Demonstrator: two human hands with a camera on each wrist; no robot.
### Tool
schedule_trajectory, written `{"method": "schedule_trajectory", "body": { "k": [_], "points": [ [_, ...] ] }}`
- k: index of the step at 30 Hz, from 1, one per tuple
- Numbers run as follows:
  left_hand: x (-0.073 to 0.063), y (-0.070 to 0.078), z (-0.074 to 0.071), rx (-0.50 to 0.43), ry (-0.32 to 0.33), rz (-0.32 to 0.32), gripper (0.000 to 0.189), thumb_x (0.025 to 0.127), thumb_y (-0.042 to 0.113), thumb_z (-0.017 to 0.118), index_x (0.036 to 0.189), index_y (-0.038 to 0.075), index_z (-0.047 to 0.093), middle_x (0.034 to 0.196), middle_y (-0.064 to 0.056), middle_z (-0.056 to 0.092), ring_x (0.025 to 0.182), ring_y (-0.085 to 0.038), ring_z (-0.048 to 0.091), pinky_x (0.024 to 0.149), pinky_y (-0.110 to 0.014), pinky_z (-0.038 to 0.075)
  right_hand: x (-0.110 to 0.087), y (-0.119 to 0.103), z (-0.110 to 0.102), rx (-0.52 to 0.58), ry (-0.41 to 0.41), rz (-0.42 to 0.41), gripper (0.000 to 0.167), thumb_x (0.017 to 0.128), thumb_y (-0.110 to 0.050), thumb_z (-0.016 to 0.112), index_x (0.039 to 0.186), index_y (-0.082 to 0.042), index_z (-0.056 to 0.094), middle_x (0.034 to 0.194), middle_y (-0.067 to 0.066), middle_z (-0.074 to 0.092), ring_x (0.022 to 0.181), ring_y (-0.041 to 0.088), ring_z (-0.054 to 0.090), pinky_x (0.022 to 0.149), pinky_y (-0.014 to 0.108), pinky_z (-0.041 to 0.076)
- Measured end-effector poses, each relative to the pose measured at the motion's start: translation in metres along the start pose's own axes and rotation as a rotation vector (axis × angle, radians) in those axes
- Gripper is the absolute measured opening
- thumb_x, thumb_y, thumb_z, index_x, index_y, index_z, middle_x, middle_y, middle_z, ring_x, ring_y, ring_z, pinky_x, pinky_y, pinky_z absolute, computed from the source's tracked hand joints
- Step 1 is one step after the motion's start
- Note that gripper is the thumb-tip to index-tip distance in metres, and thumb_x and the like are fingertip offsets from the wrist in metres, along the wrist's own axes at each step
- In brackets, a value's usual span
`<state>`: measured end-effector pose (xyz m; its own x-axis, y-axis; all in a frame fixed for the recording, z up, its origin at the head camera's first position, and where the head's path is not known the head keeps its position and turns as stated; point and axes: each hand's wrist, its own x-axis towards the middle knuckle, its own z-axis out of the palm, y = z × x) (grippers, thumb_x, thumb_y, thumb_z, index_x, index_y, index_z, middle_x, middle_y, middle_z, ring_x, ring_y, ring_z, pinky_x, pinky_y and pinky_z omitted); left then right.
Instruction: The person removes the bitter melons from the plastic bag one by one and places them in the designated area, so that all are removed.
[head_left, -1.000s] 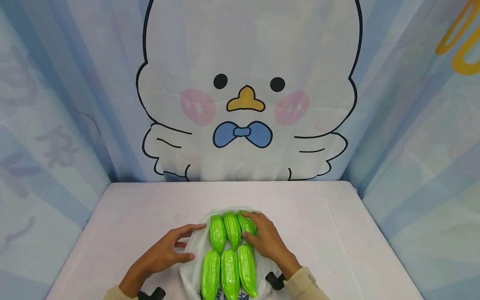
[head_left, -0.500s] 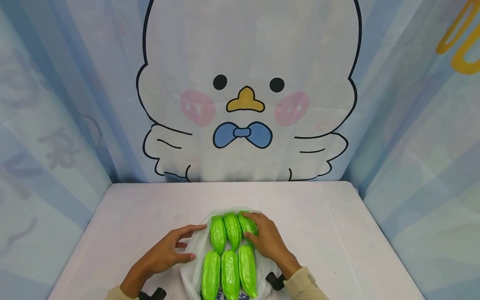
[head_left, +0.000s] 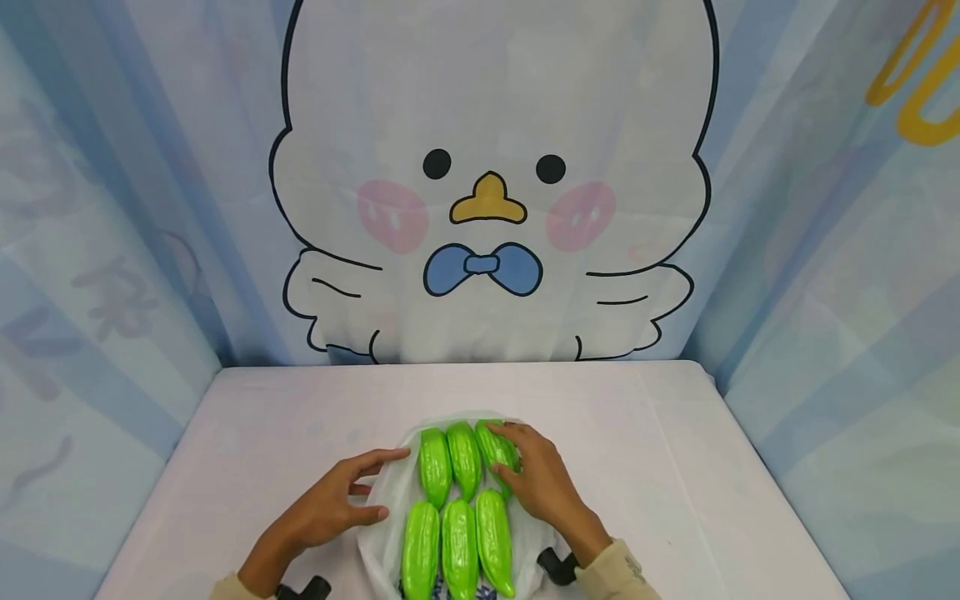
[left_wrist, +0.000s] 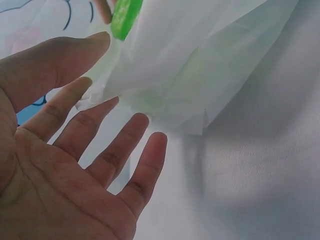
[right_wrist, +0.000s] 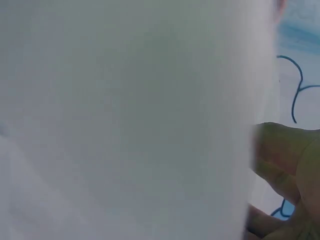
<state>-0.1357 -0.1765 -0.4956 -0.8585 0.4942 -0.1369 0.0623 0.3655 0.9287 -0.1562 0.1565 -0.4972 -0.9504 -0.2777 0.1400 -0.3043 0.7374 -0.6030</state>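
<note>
Several glossy green, ribbed bitter melons lie in two rows on a white plastic bag (head_left: pixel 386 533) in the head view. My right hand (head_left: pixel 542 475) is over the far right bitter melon (head_left: pixel 497 450), its thumb and fingers bent around it. A thin white sheet of the bag fills most of the right wrist view and hides that melon. My left hand (head_left: pixel 330 500) is at the bag's left edge, fingers spread and slightly bent. In the left wrist view its fingertips are beside or touching the bag (left_wrist: pixel 200 65); contact is hard to tell.
The table (head_left: pixel 675 467) has a pale cover. Printed curtains (head_left: pixel 487 317) close it in at the back and both sides. A black wrist mount (head_left: pixel 303 588) shows at the left wrist and another black mount (head_left: pixel 557 567) at the right.
The right hand has moved slightly right, and the far right bitter melon has shifted slightly right with it. The left hand has stayed about where it was.
</note>
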Motion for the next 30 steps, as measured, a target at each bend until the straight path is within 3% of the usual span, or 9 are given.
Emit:
{"method": "schedule_trajectory", "body": {
  "k": [13,20,30],
  "points": [
    [-0.001,0.000,-0.001,-0.011,-0.002,-0.003,0.076,0.092,0.016,0.083,0.161,0.017,0.048,0.170,-0.022,0.038,0.148,-0.056,0.042,0.109,-0.071,0.047,-0.010,-0.007,-0.015,0.087,-0.042,0.018,0.060,0.094,-0.010,0.081,0.150,-0.020,0.063,0.154,0.016,0.058,0.141,0.039,0.058,0.092,0.040,0.063],
    [-0.001,0.000,-0.001,-0.003,0.010,-0.016,0.078,0.092,0.017,0.084,0.161,0.016,0.048,0.170,-0.022,0.037,0.148,-0.056,0.042,0.108,-0.070,0.048,-0.013,-0.011,-0.024,0.133,-0.026,0.036,0.061,0.093,-0.009,0.082,0.149,-0.020,0.063,0.155,0.016,0.056,0.142,0.037,0.057,0.091,0.034,0.063],
    [-0.001,0.000,-0.001,0.005,0.011,-0.009,0.077,0.092,0.018,0.083,0.161,0.016,0.048,0.169,-0.022,0.038,0.148,-0.056,0.042,0.108,-0.069,0.048,-0.020,-0.010,-0.035,0.187,0.009,0.093,0.063,0.092,-0.007,0.082,0.149,-0.026,0.063,0.155,0.009,0.058,0.135,0.035,0.062,0.092,0.034,0.063]
  ]
}}
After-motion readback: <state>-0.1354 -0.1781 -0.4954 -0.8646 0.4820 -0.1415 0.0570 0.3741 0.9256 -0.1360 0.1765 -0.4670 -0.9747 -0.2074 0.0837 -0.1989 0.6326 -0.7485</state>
